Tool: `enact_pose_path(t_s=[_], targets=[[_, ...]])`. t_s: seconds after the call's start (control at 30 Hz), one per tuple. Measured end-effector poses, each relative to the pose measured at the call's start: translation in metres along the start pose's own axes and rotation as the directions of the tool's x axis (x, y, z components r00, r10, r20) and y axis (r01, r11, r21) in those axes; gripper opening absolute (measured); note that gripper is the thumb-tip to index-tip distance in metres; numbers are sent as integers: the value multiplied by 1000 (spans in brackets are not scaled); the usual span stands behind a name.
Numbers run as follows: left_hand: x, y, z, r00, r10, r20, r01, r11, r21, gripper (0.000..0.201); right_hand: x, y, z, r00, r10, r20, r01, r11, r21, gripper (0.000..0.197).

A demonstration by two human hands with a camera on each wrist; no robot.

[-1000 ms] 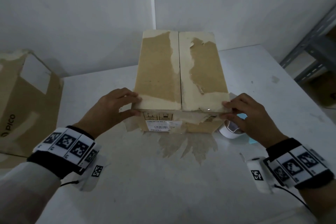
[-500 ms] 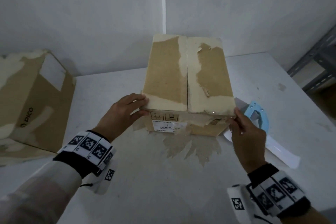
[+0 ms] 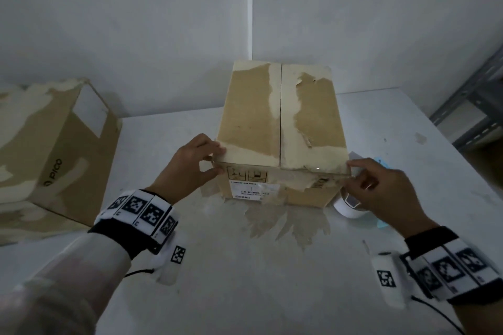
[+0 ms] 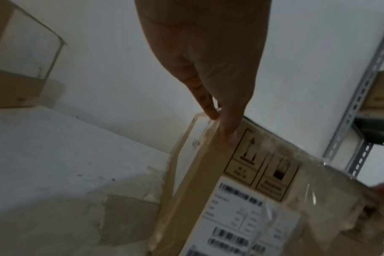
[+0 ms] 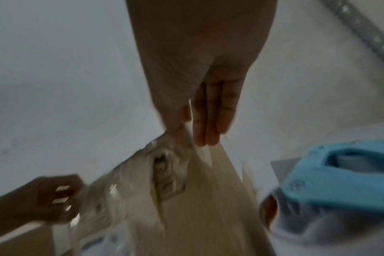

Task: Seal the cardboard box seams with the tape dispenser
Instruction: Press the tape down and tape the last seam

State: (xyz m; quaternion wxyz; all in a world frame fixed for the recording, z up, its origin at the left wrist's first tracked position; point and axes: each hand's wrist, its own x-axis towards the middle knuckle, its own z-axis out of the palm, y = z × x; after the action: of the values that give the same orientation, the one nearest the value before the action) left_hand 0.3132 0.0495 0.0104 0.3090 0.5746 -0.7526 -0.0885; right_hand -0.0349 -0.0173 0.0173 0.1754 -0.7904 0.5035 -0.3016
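A worn cardboard box [image 3: 280, 130] stands upright on the white table [image 3: 245, 288], its top flaps meeting at a dark centre seam. Glossy clear tape lies over its near top edge and front face [image 4: 274, 173]. My left hand [image 3: 221, 161] pinches the near left top corner, with the thumb [image 4: 229, 138] on the front face. At the near right top corner my right hand [image 3: 347, 174] pinches in the same way, fingers [image 5: 210, 121] straight along the side. The blue tape dispenser [image 5: 340, 181] with its white roll [image 3: 349, 205] lies on the table just right of the box, half hidden behind my right hand.
A second, larger cardboard box [image 3: 54, 158] lies at the left of the table. Brown paper residue [image 3: 285, 223] sticks to the table in front of the box. A grey metal shelf [image 3: 473, 106] stands at the right. White walls close the back.
My right hand has risen from the box's lower right side to its near right top corner and now covers more of the dispenser. My left hand has stayed at the left corner.
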Motion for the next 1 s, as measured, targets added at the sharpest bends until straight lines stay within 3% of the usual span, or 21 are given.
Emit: enact_pose_path(t_s=[0.1, 0.17, 0.23, 0.37, 0.47, 0.57, 0.67, 0.77, 0.87, 0.9, 1.0], targets=[[3, 5, -4, 997, -64, 37, 64, 998, -4, 39, 19, -2, -11, 1000, 16, -5, -15, 989, 146, 27], [2, 7, -6, 988, -121, 97, 124, 992, -28, 44, 32, -6, -6, 986, 122, 114, -142, 972, 189, 37], [1, 13, -8, 972, -204, 114, 213, 974, -76, 45, 40, -13, 5, 939, 213, 270, -267, 946, 181, 53], [8, 27, -10, 909, -416, -24, 404, 893, -198, 30, 36, -25, 16, 932, 197, 303, -245, 961, 128, 52], [7, 31, -19, 846, -529, -68, 499, 830, -250, 42, 21, -25, 16, 943, 172, 285, -230, 956, 182, 51], [-2, 38, -29, 778, -621, 95, 628, 763, -152, 55, 1, -23, 15, 955, 136, 264, -195, 958, 211, 45], [-10, 41, -40, 720, -660, 216, 688, 720, -91, 44, -16, -27, 9, 970, 61, 235, -114, 969, 220, 22], [-10, 40, -55, 704, -635, 318, 658, 752, 44, 26, -24, -32, -5, 951, 33, 307, -101, 973, 207, 17], [-3, 38, -68, 659, -607, 444, 584, 785, 206, 21, -11, -34, -18, 919, 57, 391, -107, 988, 108, 16], [1, 36, -71, 668, -605, 435, 558, 793, 245, 23, -2, -32, -19, 933, 68, 352, -103, 991, 82, 17], [13, 26, -75, 788, -565, 245, 495, 818, 293, 37, 26, -33, -15, 972, 84, 219, -101, 993, 66, 9]])
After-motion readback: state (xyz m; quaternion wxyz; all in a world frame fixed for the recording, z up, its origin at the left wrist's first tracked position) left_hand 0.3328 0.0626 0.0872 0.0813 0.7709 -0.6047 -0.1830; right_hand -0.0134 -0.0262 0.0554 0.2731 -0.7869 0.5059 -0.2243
